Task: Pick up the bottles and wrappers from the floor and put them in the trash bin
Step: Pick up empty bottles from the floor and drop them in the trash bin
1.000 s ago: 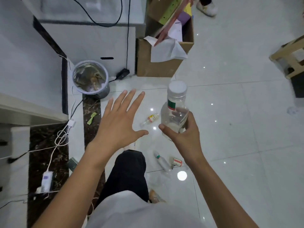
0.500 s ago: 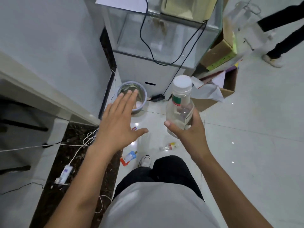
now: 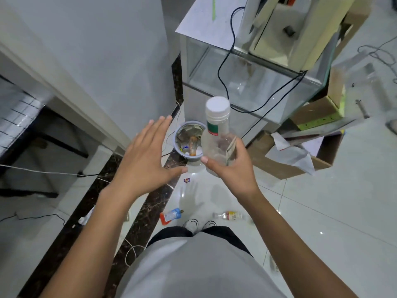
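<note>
- Clear white-capped bottle (image 3: 217, 127) is gripped upright by the right hand (image 3: 233, 168), thumb and fingers curled round its lower body
- It is held in front of the trash bin (image 3: 176, 134), judged as carried over for dropping in
- Left hand (image 3: 146, 155) is spread flat with nothing held, probably for balance
- Inside the bin an amber bottle (image 3: 193, 145) and pale scraps are seen
- On the floor (image 3: 322, 201) by the shoes a blue-labelled bottle (image 3: 171, 215) and a yellow-labelled bottle (image 3: 228, 215) are left; a small wrapper (image 3: 187, 180) lies nearer the bin
</note>
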Demonstrator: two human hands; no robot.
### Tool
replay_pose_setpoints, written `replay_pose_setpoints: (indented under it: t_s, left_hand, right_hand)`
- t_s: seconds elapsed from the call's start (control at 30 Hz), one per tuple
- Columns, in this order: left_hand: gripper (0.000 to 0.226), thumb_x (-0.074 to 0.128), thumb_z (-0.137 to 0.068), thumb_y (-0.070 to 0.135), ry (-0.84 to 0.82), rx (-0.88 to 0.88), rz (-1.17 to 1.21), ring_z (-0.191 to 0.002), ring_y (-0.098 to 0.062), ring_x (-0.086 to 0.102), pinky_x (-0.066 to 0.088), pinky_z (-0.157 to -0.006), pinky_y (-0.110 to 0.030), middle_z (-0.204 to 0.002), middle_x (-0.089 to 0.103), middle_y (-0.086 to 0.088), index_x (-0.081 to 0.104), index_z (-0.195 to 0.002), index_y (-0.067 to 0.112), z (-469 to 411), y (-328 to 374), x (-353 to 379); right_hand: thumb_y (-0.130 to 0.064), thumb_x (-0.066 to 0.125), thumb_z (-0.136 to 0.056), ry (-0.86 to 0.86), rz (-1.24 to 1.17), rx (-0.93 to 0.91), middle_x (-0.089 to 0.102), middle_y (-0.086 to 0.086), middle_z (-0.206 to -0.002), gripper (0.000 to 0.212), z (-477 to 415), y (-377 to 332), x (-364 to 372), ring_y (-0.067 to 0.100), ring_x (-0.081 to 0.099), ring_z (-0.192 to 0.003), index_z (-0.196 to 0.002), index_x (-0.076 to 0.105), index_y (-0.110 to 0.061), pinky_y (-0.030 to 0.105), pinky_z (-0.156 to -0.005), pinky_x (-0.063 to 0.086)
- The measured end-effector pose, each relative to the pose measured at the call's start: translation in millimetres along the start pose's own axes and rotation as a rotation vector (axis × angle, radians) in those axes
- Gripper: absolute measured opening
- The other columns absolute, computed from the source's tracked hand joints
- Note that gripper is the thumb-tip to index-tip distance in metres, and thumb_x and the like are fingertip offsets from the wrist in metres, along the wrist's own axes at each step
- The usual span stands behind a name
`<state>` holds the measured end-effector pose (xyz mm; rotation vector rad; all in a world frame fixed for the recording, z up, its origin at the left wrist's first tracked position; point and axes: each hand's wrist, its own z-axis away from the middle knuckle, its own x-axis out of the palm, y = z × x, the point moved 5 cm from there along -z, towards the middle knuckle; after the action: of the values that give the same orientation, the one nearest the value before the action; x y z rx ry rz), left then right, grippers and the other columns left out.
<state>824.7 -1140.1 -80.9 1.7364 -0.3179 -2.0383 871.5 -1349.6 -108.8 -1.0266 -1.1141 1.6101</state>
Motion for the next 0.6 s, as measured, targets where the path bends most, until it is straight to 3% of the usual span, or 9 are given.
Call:
replay_pose_setpoints:
  t_s: [0.17, 0.3, 0.43, 0.6]
  left_hand:
    - [0.121, 0.078, -0.068, 0.066, -0.037, -0.053, 0.218, -0.151, -0.001, -0.006, 0.008, -0.121, -0.035, -0.164, 0.001, 0.023, -0.005, -0.155, 0.048, -1, 14, 4]
    - [0.119, 0.079, -0.069, 0.062, -0.103, -0.033, 0.249, -0.141, 0.011, -0.007, 0.010, -0.120, -0.035, -0.150, 0.003, 0.037, -0.003, -0.154, 0.051, 1, 34, 18]
    - [0.116, 0.079, -0.070, 0.062, -0.080, -0.025, 0.270, -0.149, 0.003, -0.001, 0.013, -0.121, -0.037, -0.160, 0.005, 0.029, 0.000, -0.154, 0.051, 4, 48, 22]
    - [0.117, 0.079, -0.069, 0.064, -0.096, 0.014, 0.225, -0.151, -0.002, 0.003, 0.016, -0.120, -0.036, -0.163, 0.008, 0.025, 0.002, -0.155, 0.048, 13, 52, 25]
  right_hand:
    - [-0.014, 0.089, -0.074, 0.002, -0.057, 0.012, 0.068, -0.014, -0.115, 0.061, -1, 9, -14, -0.006, 0.064, -0.102, -0.124, 0.056, -0.023, 0.010, -0.077, 0.050]
    - [-0.013, 0.090, -0.073, -0.024, -0.063, -0.006, 0.069, -0.007, -0.114, 0.060, -3, 14, -28, 0.002, 0.066, -0.103, -0.123, 0.056, -0.017, 0.015, -0.079, 0.051]
    - [-0.016, 0.090, -0.074, -0.029, -0.056, -0.024, 0.069, -0.009, -0.115, 0.060, -8, 15, -40, 0.004, 0.066, -0.106, -0.123, 0.057, -0.022, 0.017, -0.083, 0.052]
    - [-0.013, 0.090, -0.073, 0.070, -0.088, -0.049, 0.069, -0.021, -0.106, 0.056, 2, 16, -53, -0.006, 0.064, -0.100, -0.110, 0.056, -0.038, 0.011, -0.080, 0.050]
